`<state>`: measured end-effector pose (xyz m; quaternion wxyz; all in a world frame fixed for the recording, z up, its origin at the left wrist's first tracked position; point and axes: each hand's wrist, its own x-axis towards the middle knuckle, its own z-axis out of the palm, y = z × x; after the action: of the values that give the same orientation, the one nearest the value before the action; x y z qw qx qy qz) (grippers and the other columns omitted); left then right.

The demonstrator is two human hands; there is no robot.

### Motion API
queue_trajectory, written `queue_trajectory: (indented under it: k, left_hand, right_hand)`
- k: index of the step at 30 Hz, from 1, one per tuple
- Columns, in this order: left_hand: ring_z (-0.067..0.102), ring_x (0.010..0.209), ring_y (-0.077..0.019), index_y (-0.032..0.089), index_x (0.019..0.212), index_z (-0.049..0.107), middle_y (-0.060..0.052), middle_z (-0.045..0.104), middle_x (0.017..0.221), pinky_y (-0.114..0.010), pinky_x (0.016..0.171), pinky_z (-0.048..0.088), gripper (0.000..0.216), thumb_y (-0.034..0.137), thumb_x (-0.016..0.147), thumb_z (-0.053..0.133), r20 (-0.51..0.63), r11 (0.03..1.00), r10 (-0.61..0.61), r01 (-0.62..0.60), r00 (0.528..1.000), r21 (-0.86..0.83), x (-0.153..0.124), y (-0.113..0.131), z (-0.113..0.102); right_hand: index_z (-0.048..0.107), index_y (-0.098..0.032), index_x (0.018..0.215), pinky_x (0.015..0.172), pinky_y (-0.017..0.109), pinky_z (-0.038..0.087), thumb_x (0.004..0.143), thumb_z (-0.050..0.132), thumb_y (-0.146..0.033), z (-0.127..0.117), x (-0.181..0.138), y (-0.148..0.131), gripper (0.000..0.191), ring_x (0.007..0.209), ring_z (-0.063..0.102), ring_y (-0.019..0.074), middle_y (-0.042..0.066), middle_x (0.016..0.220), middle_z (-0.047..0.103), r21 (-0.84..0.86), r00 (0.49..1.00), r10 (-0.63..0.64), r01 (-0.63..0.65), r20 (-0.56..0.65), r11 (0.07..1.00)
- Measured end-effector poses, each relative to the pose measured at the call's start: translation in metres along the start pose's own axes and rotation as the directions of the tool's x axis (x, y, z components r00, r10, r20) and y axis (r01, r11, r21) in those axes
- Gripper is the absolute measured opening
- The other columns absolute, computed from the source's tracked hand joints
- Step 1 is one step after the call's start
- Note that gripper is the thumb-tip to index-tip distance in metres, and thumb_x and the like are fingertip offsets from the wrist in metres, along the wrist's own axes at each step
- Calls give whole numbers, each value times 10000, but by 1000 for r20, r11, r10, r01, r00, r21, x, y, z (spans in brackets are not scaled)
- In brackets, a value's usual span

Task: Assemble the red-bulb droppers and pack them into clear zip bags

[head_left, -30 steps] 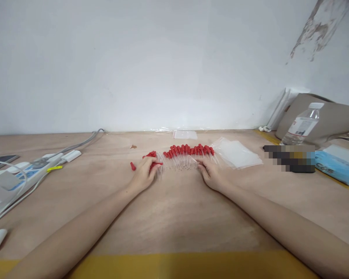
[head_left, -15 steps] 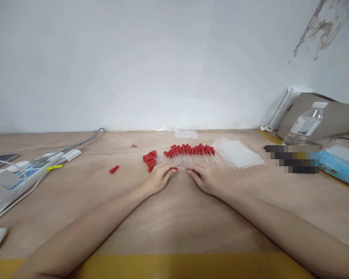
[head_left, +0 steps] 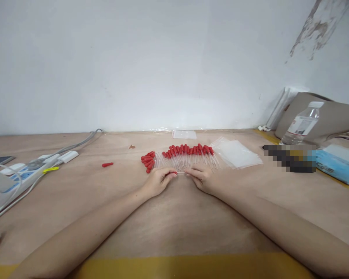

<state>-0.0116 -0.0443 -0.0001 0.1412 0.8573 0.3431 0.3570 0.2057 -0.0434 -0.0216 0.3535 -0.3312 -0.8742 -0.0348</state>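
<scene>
My left hand [head_left: 160,181] is closed, pinching a red rubber bulb [head_left: 175,173] that its fingers mostly cover. From the bulb a thin clear dropper tube [head_left: 180,173] runs across to my right hand [head_left: 200,178], whose thumb and fingers are closed on the other end. Just behind both hands lies a row of droppers [head_left: 187,151] with red bulbs pointing toward the wall. A small pile of loose red bulbs [head_left: 147,161] is beyond my left hand, beside bare clear tubes [head_left: 158,159]. One single red bulb [head_left: 107,164] lies apart on the left.
Clear plastic bags [head_left: 237,153] lie right of the droppers, and a smaller bag [head_left: 184,134] is by the wall. On the left is a power strip [head_left: 23,176] with cables. A water bottle [head_left: 302,124], a grey bag [head_left: 334,112] and a blue tissue pack [head_left: 340,164] stand at right.
The view has shifted slightly, moving things a little left. The single red bulb has rolled and turned. Both hands keep their hold, with less of the held bulb showing.
</scene>
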Motion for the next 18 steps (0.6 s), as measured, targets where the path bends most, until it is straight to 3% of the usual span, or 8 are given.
queue_trajectory:
  k: [12,18]
  left_hand:
    - [567,696,-136,171,898,591,-52,623,782,-245,639,444,222,314,854,427,19,977,182,-183,983,107,-3,-1,5]
    - [576,755,-145,169,930,578,-59,630,827,-251,672,448,199,284,854,436,50,972,210,-214,976,98,-2,-1,6]
  right_hand:
    - [588,-188,911,572,252,366,881,329,-239,-10,4,-19,266,652,517,146,55,738,587,-138,995,-24,37,98,990]
    - [574,-167,861,546,250,336,878,323,-236,-9,5,-21,261,624,513,149,55,714,596,-146,989,-6,28,149,989]
